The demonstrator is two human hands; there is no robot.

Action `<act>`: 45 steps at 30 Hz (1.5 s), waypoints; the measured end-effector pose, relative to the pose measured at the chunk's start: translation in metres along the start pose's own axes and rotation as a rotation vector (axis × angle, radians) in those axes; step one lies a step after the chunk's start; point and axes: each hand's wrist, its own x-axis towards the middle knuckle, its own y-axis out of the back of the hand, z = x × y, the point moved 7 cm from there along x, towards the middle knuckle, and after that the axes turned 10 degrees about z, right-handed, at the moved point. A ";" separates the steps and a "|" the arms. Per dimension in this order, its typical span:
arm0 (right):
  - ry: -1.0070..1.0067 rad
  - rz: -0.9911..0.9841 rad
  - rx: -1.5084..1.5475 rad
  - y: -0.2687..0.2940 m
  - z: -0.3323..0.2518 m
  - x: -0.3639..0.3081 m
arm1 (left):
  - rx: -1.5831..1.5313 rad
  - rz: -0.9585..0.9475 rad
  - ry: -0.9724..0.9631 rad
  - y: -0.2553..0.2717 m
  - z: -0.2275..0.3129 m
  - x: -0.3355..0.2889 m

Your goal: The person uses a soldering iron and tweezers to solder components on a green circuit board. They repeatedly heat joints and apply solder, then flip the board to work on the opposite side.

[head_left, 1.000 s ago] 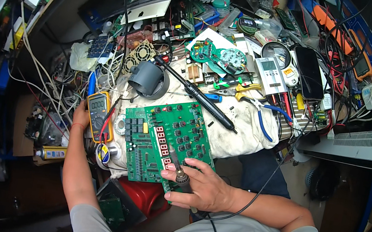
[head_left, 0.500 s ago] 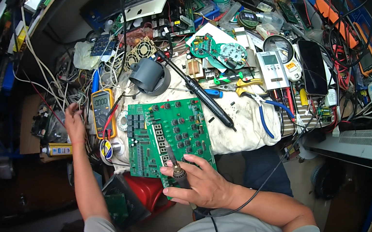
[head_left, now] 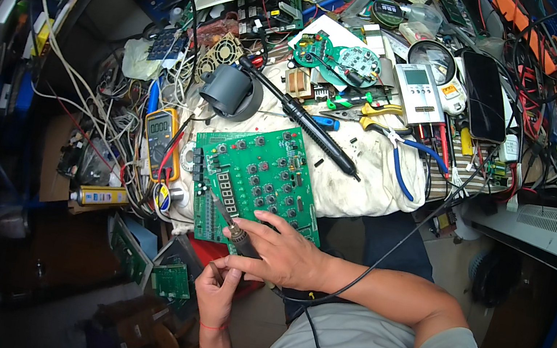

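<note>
A green circuit board with a row of digit displays and several round buttons lies tilted on a white cloth. My right hand grips a soldering iron by its dark handle, its tip pointing to the lower left part of the board, by the displays. Below the board's near edge, my left hand is closed, thumb and fingers pressed together just under the right fingers; whatever it pinches is hidden. Beyond the board lies a black solder sucker.
A multimeter stands left of the board; a grey holder is behind it. Pliers, a small tester and a phone lie to the right. The iron's black cable crosses my right forearm.
My left hand has come from beside the multimeter, across and down to my right hand, and its fingers have closed. My right hand with the soldering iron has shifted slightly left.
</note>
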 end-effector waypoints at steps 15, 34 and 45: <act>-0.175 0.160 -0.499 0.112 0.093 -0.006 | -0.035 0.110 0.160 -0.007 -0.033 -0.005; -0.180 0.137 -0.545 0.121 0.117 -0.014 | 0.069 0.208 0.218 -0.011 -0.025 -0.014; -0.196 0.088 -0.474 0.120 0.118 -0.017 | 0.128 0.328 0.169 -0.001 -0.020 -0.018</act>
